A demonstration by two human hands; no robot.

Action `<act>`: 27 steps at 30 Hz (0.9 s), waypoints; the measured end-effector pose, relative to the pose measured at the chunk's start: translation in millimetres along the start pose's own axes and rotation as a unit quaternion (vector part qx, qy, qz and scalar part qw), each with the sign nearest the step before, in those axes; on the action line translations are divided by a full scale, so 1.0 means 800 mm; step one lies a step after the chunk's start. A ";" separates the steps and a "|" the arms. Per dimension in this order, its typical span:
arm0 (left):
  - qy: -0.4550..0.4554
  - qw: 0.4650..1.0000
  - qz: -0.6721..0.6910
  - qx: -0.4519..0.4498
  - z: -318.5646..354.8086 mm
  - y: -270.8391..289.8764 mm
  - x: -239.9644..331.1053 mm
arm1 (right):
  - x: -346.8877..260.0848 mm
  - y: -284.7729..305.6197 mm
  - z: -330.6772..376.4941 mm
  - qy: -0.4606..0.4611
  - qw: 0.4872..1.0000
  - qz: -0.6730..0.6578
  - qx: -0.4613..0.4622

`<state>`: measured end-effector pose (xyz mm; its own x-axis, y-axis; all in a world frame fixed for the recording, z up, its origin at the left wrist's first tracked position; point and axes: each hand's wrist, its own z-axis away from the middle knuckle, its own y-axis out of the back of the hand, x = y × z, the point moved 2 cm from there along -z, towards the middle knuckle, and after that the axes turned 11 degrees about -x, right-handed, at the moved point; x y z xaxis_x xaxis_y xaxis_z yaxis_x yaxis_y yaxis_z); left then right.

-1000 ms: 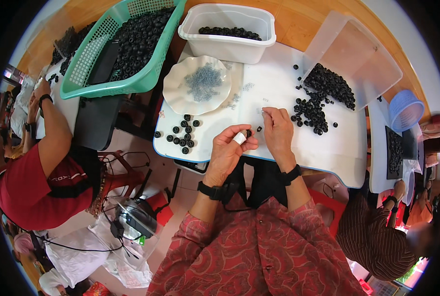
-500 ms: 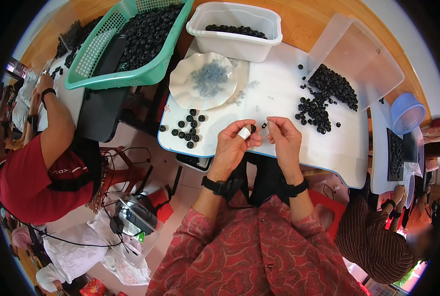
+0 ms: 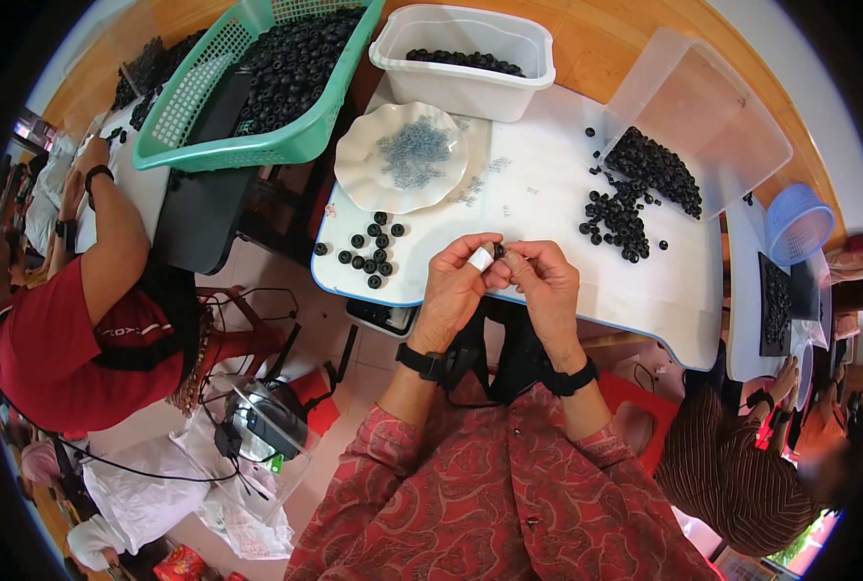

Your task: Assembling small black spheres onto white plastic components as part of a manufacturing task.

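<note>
Left hand (image 3: 454, 283): fingertips pinched one small black piece (image 3: 499, 251). Right hand (image 3: 547, 283): thumb and fingers closed on its other side. Piece sat between hands, near table's (image 3: 538, 165) front edge. Leftward: about twelve loose black wheels (image 3: 381, 256), one scalloped plate (image 3: 354, 167). Rightward: one tipped clear bin (image 3: 726, 111).

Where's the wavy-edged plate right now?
In the head view, the plate sits at the left of the white table, between the white tub and the small group of black rings.
</note>
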<state>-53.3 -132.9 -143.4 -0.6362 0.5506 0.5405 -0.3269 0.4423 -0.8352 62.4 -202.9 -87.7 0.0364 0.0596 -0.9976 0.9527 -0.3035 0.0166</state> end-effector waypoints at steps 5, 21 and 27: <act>0.004 1.000 -0.003 -0.001 0.000 0.002 -0.002 | 0.006 0.002 -0.001 0.004 1.000 0.012 0.004; 0.105 0.989 -0.066 -0.075 0.017 -0.004 0.015 | -0.006 0.017 0.021 -0.130 0.984 -0.109 -0.049; 0.058 0.998 -0.020 -0.033 0.013 -0.001 0.009 | 0.004 0.024 0.025 -0.064 0.997 0.040 0.028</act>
<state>-64.6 -136.5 -139.6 -0.5367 0.6081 0.5850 -0.3011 0.5096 -0.8060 74.6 -227.2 -92.0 0.0687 -0.0876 -0.9938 0.9301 -0.3547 0.0956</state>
